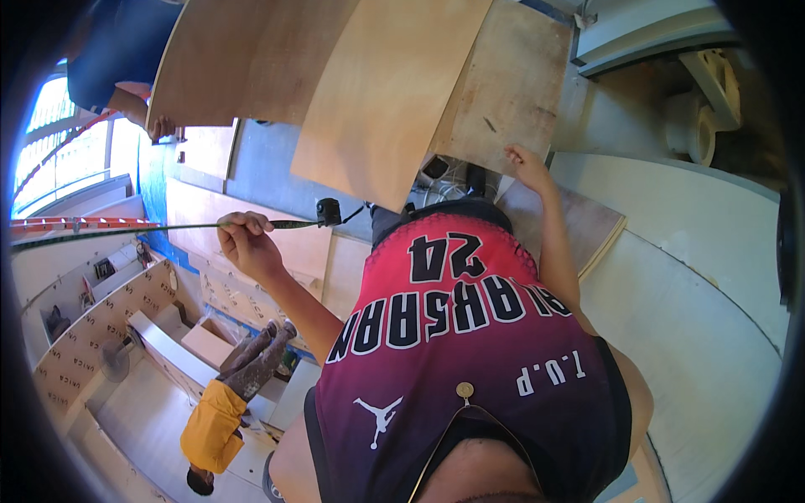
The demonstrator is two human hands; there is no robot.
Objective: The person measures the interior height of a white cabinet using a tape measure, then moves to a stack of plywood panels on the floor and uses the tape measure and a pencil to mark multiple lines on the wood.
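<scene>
My left hand [245,237] is closed around a thin dark tape blade [126,228] that stretches far to the left. The blade's small black case [329,211] hangs just right of the hand. My right hand [528,164] rests with fingers spread on the edge of a worn plywood board [513,80]. A large pale plywood sheet [387,92] lies in front of me, overlapping a browner sheet [251,59]. My red and black jersey [470,335] fills the lower middle of the view.
Another person's hand [159,127] grips the brown sheet's left edge at top left. A person in a yellow shirt [214,426] stands at the lower left among printed boards. White panels [704,285] lie to the right, a pale machine [700,109] at top right.
</scene>
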